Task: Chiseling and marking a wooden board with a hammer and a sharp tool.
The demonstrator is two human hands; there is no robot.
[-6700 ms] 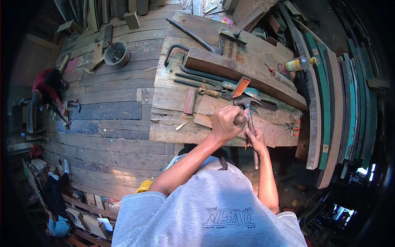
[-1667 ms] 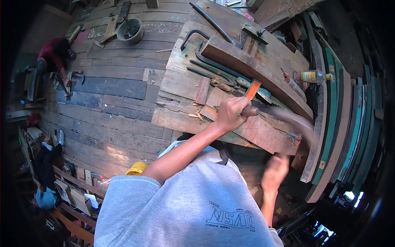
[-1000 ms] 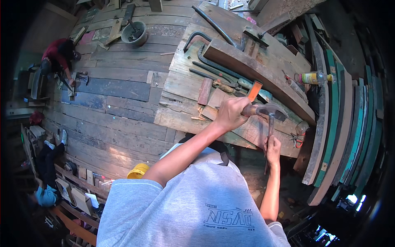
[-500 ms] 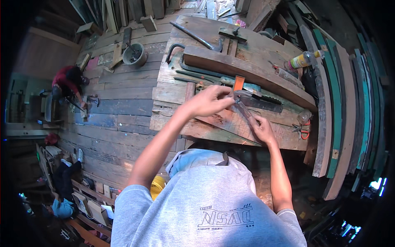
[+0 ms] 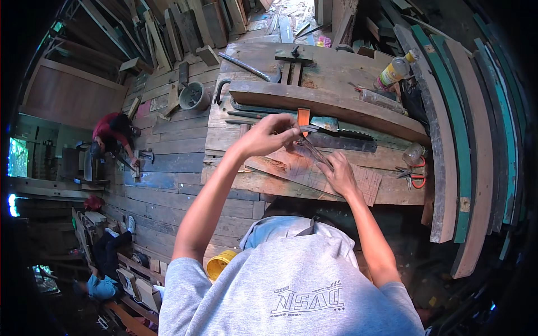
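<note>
My left hand [image 5: 270, 136] is over the workbench [image 5: 224, 147], its thumb and fingers pinched together at the far end of a slim dark brown wooden stick [image 5: 315, 153]. Whatever is between those fingertips is too small to make out. My right hand [image 5: 341, 175] grips the near end of the stick, which slants between both hands. Just beyond lie an orange block [image 5: 303, 116], a blue-grey tool [image 5: 325, 124] and a dark saw-toothed blade [image 5: 356, 135]. Beneath my hands rests a thin flat board [image 5: 361, 180] with pencil-like lines on it.
A long thick beam [image 5: 330, 106] crosses the bench. Orange-handled scissors [image 5: 416, 180], a clear jar [image 5: 413, 151] and a bottle [image 5: 394, 74] are at the right, beside stacked planks [image 5: 448, 140]. A bucket [image 5: 194, 96] stands on the floor; a person in red [image 5: 112, 134] crouches at left.
The whole view has shifted, with the bench sitting a little lower and left. Both hands stay on the stick, and more of the flat board shows by my right hand.
</note>
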